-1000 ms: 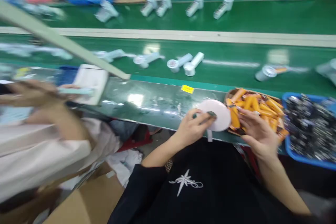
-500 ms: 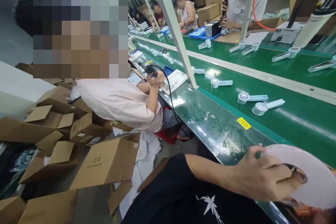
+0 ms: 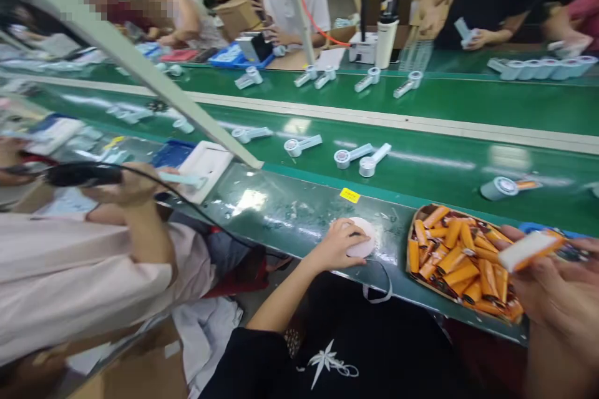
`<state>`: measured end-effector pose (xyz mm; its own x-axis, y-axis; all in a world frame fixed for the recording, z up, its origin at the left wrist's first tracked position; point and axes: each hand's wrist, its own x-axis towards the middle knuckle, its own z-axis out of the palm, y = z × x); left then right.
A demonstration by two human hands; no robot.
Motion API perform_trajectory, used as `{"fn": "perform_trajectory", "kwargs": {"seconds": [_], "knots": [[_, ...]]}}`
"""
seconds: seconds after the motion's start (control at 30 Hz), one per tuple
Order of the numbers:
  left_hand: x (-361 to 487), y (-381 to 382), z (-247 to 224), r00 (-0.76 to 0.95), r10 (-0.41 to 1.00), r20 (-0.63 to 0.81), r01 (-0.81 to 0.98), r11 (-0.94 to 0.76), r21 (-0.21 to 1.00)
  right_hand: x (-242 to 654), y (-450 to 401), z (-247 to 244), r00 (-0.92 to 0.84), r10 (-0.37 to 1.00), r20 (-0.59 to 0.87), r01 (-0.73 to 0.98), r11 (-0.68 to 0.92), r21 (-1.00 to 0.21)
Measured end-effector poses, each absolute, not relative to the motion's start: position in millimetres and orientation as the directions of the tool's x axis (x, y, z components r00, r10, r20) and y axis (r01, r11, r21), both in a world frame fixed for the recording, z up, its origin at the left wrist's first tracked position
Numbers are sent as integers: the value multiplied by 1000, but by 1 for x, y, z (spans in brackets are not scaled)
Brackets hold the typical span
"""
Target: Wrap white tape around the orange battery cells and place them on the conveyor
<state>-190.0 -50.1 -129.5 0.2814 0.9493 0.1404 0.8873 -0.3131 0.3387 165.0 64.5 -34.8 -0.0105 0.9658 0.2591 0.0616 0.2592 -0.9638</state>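
Note:
My left hand [image 3: 339, 244] has its fingers curled over a pale pinkish-white roll of tape [image 3: 361, 238], which lies at the near edge of the green bench. A loose white strip [image 3: 381, 290] hangs over the edge beside it. At the far right, my right hand [image 3: 550, 290] grips an orange battery [image 3: 556, 240] with a white pad on its face. That hand is close to the camera and slightly blurred. A shallow cardboard tray [image 3: 412, 224] heaped with orange batteries [image 3: 461, 255] stands between my hands.
Beyond the bench, a green conveyor [image 3: 421, 168] carries several light-blue handheld fans [image 3: 345, 157]. A slanted metal post [image 3: 154, 75] rises at left. A seated co-worker's hand [image 3: 140, 184] holds a corded black tool [image 3: 82, 173]. Other people sit across the line.
My view has swung right and the tray of batteries has come into sight. My left hand has lowered the tape roll to the bench edge. My right hand, with the battery, shows clearly now.

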Motion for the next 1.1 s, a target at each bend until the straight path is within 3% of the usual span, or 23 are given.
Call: {"fn": "perform_trajectory", "kwargs": {"seconds": [0.07, 0.13, 0.23, 0.3, 0.5, 0.7, 0.9, 1.0, 1.1], "knots": [[-188, -6, -128, 233, 959, 159, 872, -279, 403, 167, 80, -31, -26, 958, 285, -78, 282, -956], [-182, 49, -120, 142, 974, 179, 903, -201, 379, 158, 106, -26, -136, 929, 345, -165, 323, -932], [-178, 126, -106, -90, 989, 113, 976, 65, 210, 134, 142, -21, -296, 849, 438, -209, 390, -897], [-178, 154, -100, -118, 993, 31, 987, 114, 114, 124, 151, -21, -363, 814, 454, -215, 401, -891], [-169, 144, -113, 188, 982, -7, 971, -185, 152, 134, 118, -32, -505, 782, 365, -227, 288, -930], [-167, 173, -124, 180, 971, -156, 957, -136, 257, 146, 103, -35, -555, 809, 196, -148, 136, -980], [-151, 198, -112, 387, 921, -34, 909, -375, 183, 148, 153, -34, -508, 818, 269, -92, 258, -962], [-150, 205, -111, 542, 837, -77, 836, -528, 152, 137, 184, -40, -497, 814, 299, 13, 352, -936], [-145, 205, -108, 559, 821, -116, 827, -542, 147, 123, 198, -34, -449, 821, 352, 186, 471, -862]]}}
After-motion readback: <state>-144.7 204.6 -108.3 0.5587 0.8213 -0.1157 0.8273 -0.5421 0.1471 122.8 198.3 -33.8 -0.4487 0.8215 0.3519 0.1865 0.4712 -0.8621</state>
